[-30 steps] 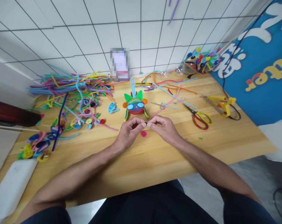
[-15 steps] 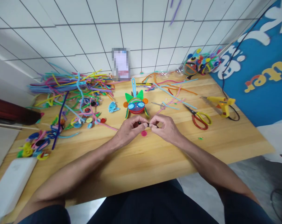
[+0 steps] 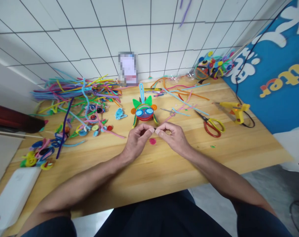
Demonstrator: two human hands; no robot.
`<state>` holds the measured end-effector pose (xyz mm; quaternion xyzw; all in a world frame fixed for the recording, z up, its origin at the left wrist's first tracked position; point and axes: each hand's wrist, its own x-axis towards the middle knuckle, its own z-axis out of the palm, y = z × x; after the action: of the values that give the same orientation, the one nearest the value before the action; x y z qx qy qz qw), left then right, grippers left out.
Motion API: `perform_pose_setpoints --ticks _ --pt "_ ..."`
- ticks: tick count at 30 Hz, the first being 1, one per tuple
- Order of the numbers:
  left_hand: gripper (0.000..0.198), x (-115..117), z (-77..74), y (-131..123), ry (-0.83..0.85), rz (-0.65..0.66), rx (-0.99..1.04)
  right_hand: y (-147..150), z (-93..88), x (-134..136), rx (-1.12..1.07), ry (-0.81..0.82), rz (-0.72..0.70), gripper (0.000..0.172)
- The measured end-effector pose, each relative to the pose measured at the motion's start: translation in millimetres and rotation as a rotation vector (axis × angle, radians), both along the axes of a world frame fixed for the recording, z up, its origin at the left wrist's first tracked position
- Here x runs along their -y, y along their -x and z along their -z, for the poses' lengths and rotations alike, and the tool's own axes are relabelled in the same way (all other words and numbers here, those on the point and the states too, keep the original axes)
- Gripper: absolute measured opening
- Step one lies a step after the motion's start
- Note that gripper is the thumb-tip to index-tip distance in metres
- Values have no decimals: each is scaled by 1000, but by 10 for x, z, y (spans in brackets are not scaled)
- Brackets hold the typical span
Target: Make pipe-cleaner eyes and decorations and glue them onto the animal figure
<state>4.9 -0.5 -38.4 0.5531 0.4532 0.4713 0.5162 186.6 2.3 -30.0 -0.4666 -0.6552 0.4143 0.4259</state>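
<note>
Pinching, left hand (image 3: 136,141): thumb and forefinger are closed at the tips, right on a small, thin, dark piece (image 3: 154,129), nearly all of it hidden by the fingers.
Pinching, right hand (image 3: 174,137): same grip from the other side, thumb against forefinger on that dark piece, the two hands almost tip to tip.
Dark piece: up between the hands, over the near side of the pale wooden table (image 3: 149,174); its full shape I cannot tell.
Pink disc: a small, round, bright pink disc (image 3: 152,141) lies on the wood just below the fingertips.
Figure: just beyond the hands stands a colourful figure (image 3: 144,115), green spikes on top, pale blue round eyes, orange coils at its sides!
Scissors: red-and-yellow-handled scissors (image 3: 212,127) lie open to the right, and past them a yellow glue gun (image 3: 235,112).
Left side: a big heap of multicoloured fuzzy stems (image 3: 65,90) sits against the white tiled wall (image 3: 102,39).
</note>
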Motion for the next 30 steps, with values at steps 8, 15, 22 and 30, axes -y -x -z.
perform_pose_setpoints --ticks 8,15,22,30 --pt "35 -149 -44 108 22 172 -50 -41 -23 -78 88 9 20 14" --pt "17 -190 -108 151 -199 232 -270 -88 -30 -64 231 -239 -57 14" --pt "24 -148 9 106 -26 90 -50 -116 -62 -68 99 -57 -17 17" --pt "28 -88 -55 45 102 30 101 9 -19 -63 -37 95 -13 16"
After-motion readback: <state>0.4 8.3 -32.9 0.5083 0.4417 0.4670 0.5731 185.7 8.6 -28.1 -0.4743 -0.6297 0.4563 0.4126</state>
